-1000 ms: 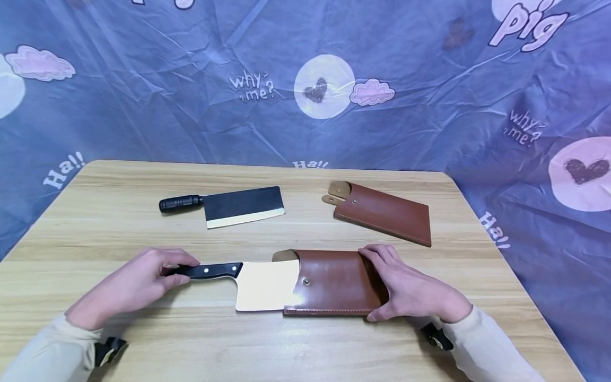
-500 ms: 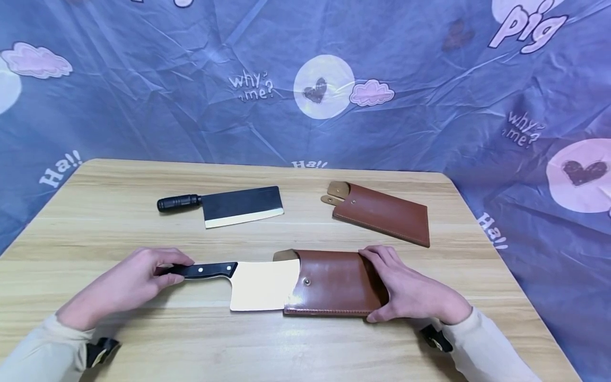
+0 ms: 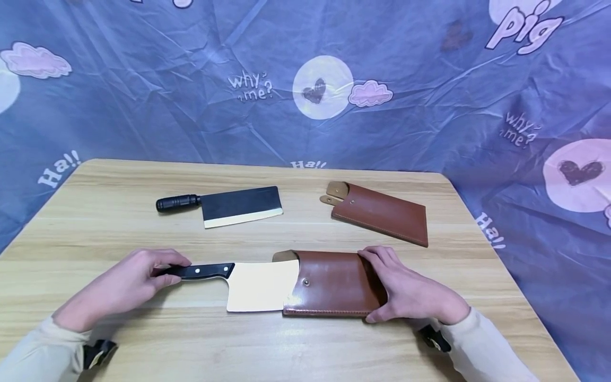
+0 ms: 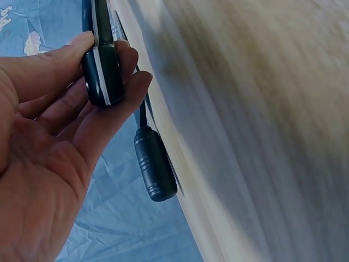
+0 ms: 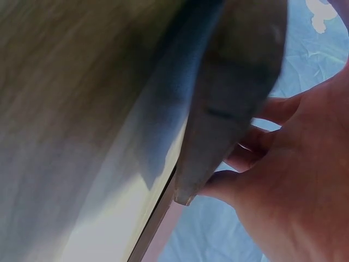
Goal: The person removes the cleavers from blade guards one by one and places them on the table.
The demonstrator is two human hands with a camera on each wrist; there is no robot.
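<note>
My left hand (image 3: 128, 284) pinches the end of the black riveted handle of a cleaver (image 3: 258, 286); the left wrist view shows thumb and fingers around that handle (image 4: 102, 76). The cleaver's bright blade points right, and its front edge lies inside the mouth of a brown leather sheath (image 3: 339, 284), so the tip is hidden. At the sheath's right end my right hand (image 3: 410, 289) grips it, thumb on the near edge and fingers on the far edge. From the right wrist, the sheath's end (image 5: 229, 103) bulges between the fingers and thumb.
Behind lies a second cleaver (image 3: 242, 207) with a dark blade and a ribbed black handle (image 4: 155, 164). A second brown sheath (image 3: 384, 213) rests at the back right, its tan flaps pointing left. A patterned blue cloth (image 3: 200, 106) hangs beyond the wooden table (image 3: 305, 347).
My left hand has drawn the cleaver slightly to the left, so more of its blade shows outside the sheath. The right hand and sheath have stayed nearly in place.
</note>
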